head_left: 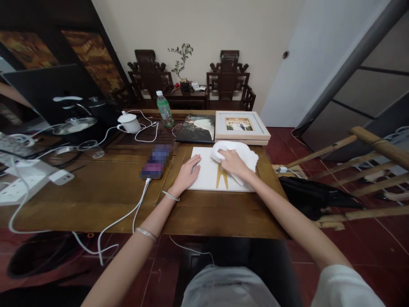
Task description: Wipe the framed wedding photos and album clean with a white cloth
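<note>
In front of me on the wooden table lies a flat white panel (204,177) with a gold forked piece (222,178) on its surface. My left hand (188,171) rests on the panel's left edge, its fingers stretched out and holding nothing. A white cloth (247,155) is bunched over the panel's upper right part. My right hand (234,163) grips this cloth and presses it on the panel, above the gold piece. The cloth and that hand hide the panel's upper right area and the gold piece's top.
Behind the panel lie a dark photo panel (196,128) and white-framed pictures (243,125). A green-labelled bottle (164,110), a lidded white cup (129,123) and a charging phone (156,162) stand or lie to the left. White cables, a power strip (25,181) and a clear cup (91,149) are farther left.
</note>
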The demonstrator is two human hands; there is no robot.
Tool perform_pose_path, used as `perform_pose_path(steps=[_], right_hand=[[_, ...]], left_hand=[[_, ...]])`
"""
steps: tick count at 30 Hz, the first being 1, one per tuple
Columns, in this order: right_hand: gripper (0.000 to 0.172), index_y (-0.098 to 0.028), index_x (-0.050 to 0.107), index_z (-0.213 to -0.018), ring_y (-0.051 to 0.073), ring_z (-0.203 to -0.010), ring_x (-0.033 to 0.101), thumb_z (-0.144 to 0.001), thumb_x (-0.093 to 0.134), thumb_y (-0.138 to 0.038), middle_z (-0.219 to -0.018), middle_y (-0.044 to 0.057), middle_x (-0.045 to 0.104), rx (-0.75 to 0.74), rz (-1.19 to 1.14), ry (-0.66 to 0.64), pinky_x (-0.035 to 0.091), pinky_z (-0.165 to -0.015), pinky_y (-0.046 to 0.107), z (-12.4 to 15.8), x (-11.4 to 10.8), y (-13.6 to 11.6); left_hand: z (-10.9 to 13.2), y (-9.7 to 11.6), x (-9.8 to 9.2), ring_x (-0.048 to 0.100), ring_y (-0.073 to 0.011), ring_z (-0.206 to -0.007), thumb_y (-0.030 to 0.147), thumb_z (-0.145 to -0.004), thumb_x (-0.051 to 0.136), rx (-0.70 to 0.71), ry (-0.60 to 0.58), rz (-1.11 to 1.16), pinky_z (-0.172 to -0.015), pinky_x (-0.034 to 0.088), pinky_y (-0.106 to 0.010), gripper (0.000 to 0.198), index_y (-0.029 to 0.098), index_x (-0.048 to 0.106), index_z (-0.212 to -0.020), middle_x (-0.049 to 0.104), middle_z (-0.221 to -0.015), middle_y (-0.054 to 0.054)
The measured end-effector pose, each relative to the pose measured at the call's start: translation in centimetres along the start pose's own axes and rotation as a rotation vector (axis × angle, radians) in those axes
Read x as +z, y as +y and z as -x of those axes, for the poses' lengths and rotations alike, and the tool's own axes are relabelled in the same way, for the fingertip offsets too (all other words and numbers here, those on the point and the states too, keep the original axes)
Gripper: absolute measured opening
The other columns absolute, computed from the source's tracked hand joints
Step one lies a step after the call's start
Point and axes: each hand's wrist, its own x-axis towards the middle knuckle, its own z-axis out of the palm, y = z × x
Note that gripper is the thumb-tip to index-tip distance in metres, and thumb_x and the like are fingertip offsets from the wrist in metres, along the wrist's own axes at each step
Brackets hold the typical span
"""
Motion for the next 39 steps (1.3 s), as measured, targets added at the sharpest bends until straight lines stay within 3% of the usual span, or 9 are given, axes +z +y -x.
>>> perform_pose_path(steps=[5,9,12,18,23,26,29,35,39], right_hand=[[0.042,-0.01,0.059,-0.109,0.033,-0.135,0.027,-0.071,0.04,-0.005,-0.126,0.022,0.054,-0.153,0.098,-0.115,0.022,-0.103,0.059,4.8,1.0,-3.3],[0.044,-0.013,0.06,-0.106,0.031,-0.137,0.024,-0.067,0.042,-0.003,-0.13,0.018,0.052,-0.225,0.061,-0.191,0.021,-0.106,0.057,9.1,0.1,-5.5],[0.043,-0.014,0.06,-0.104,0.031,-0.136,0.027,-0.066,0.042,-0.004,-0.128,0.017,0.055,-0.251,0.056,-0.221,0.023,-0.105,0.056,10.1,-0.5,-6.2],[0.041,-0.011,0.059,-0.111,0.031,-0.133,0.034,-0.074,0.041,-0.008,-0.128,0.024,0.052,-0.163,0.157,-0.208,0.027,-0.103,0.055,5.3,-0.2,-4.2],[0.043,-0.012,0.056,-0.117,0.03,-0.125,0.043,-0.077,0.038,-0.007,-0.124,0.02,0.056,-0.117,0.222,-0.151,0.033,-0.098,0.052,-0.2,0.3,-2.3],[0.043,-0.012,0.056,-0.116,0.031,-0.123,0.045,-0.078,0.037,-0.008,-0.12,0.02,0.057,-0.092,0.25,-0.124,0.034,-0.095,0.053,-1.0,0.8,-2.3],[0.042,-0.011,0.058,-0.113,0.032,-0.125,0.042,-0.077,0.038,-0.007,-0.119,0.022,0.057,-0.135,0.267,-0.113,0.03,-0.097,0.058,0.6,1.2,-3.2],[0.04,-0.012,0.06,-0.106,0.03,-0.131,0.034,-0.071,0.042,-0.005,-0.128,0.02,0.052,-0.258,0.195,-0.196,0.02,-0.105,0.057,7.4,0.5,-6.2],[0.036,-0.014,0.061,-0.101,0.028,-0.128,0.04,-0.072,0.041,-0.006,-0.122,0.018,0.057,-0.328,0.121,-0.272,0.023,-0.106,0.055,9.8,-0.6,-7.3]], left_hand=[[0.0,0.1,0.1,0.045,-0.0222,-0.13,0.027,-0.086,0.043,0.003,0.002,0.002,-0.112,0.032,-0.04,0.041,0.012,0.059,-0.12,0.053,-0.135,-0.011],[0.0,0.2,0.1,0.042,-0.0222,-0.132,0.028,-0.088,0.039,0.002,-0.031,-0.02,-0.113,0.03,-0.039,0.045,0.007,0.057,-0.124,0.05,-0.137,-0.014],[0.0,0.1,0.1,0.036,-0.0228,-0.135,0.03,-0.09,0.036,0.012,-0.078,-0.044,-0.114,0.025,-0.04,0.049,0.004,0.052,-0.129,0.045,-0.141,-0.016],[0.1,-0.6,0.4,0.027,-0.0215,-0.139,0.032,-0.092,0.032,0.024,-0.122,-0.083,-0.115,0.022,-0.044,0.05,0.01,0.045,-0.136,0.037,-0.147,-0.012],[0.0,-0.8,0.2,0.022,-0.0214,-0.141,0.035,-0.092,0.032,0.022,-0.184,-0.128,-0.116,0.018,-0.042,0.055,0.009,0.039,-0.139,0.03,-0.15,-0.013],[0.0,-0.7,0.2,0.021,-0.0208,-0.141,0.036,-0.093,0.029,0.002,-0.207,-0.153,-0.116,0.016,-0.041,0.055,0.007,0.038,-0.14,0.029,-0.15,-0.013],[0.0,-0.7,0.3,0.021,-0.0205,-0.141,0.034,-0.094,0.026,0.009,-0.195,-0.165,-0.116,0.016,-0.04,0.055,0.007,0.037,-0.14,0.029,-0.15,-0.013],[0.0,-0.8,0.4,0.023,-0.021,-0.141,0.03,-0.093,0.026,0.041,-0.175,-0.183,-0.116,0.018,-0.042,0.052,0.009,0.038,-0.14,0.031,-0.15,-0.013],[0.0,-0.8,0.4,0.023,-0.0207,-0.141,0.029,-0.093,0.026,0.039,-0.186,-0.193,-0.116,0.018,-0.041,0.052,0.009,0.038,-0.139,0.032,-0.149,-0.013]])
